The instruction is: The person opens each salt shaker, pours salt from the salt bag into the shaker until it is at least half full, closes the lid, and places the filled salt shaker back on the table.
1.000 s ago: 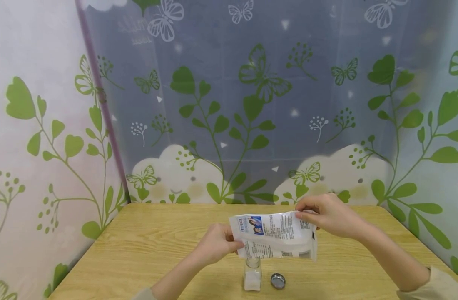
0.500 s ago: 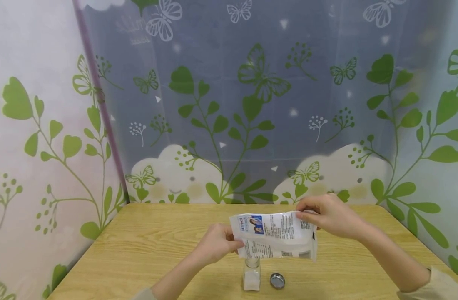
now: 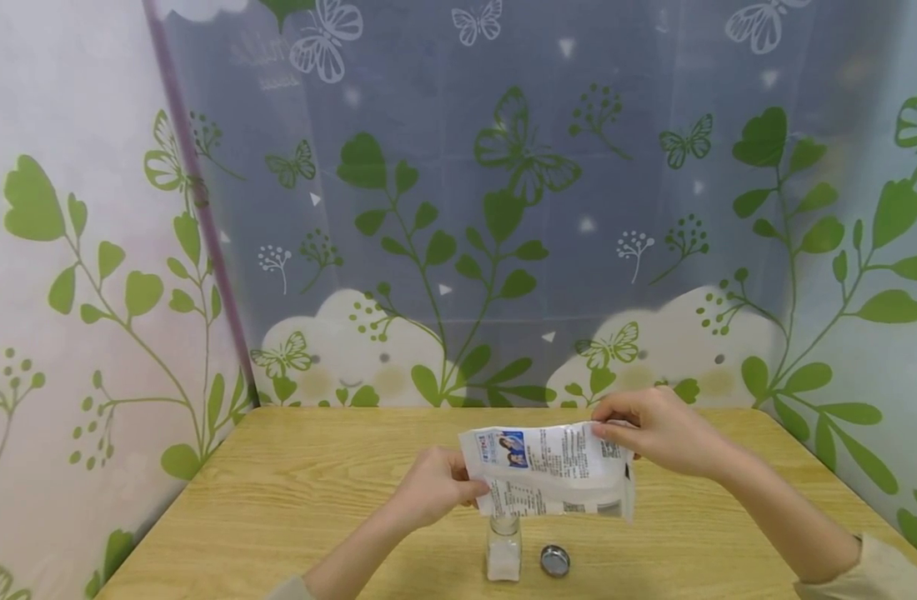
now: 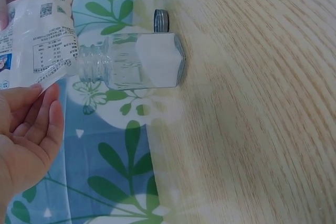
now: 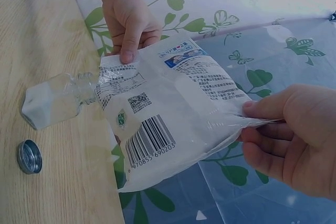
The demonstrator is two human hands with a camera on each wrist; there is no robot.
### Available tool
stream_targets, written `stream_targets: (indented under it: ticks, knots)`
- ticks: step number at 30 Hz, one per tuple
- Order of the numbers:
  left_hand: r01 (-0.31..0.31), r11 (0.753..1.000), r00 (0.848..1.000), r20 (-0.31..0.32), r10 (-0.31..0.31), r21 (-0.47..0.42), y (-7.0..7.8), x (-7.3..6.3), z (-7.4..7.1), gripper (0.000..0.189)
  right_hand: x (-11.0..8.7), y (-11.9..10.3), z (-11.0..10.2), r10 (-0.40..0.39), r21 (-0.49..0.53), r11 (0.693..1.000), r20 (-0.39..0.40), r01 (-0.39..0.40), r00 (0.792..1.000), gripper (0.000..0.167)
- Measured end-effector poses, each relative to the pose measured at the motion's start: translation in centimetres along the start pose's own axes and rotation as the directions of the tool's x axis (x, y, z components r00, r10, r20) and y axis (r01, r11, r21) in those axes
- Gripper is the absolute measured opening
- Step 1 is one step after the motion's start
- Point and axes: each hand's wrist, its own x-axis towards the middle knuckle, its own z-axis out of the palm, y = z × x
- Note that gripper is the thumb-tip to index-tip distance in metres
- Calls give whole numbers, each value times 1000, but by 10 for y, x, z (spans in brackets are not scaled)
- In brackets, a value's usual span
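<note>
Pouring is judged in hand: the bag (image 3: pixel 552 471) is pinched by the left hand (image 3: pixel 428 487) and right hand (image 3: pixel 664 433), its corner held just below the left hand over the open jar (image 3: pixel 504 547) on the worktop (image 3: pixel 278 500), so careful tilting is called for next.

The bag (image 3: pixel 552 469) is above the open jar (image 3: pixel 504 548), between the left hand (image 3: pixel 431 487) and the right hand (image 3: pixel 657 433). The jar stands on the table (image 3: pixel 293 500). The lid (image 3: pixel 554 561) lies just right of the jar.
</note>
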Motion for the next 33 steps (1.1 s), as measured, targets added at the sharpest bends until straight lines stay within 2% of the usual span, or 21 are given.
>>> stream_targets:
  ticks: [33]
  knots:
    - [-40,999,999,7,39,16,2,0,0,14,1,-3,-1,11,-11,1000,-4,-11,1000,9]
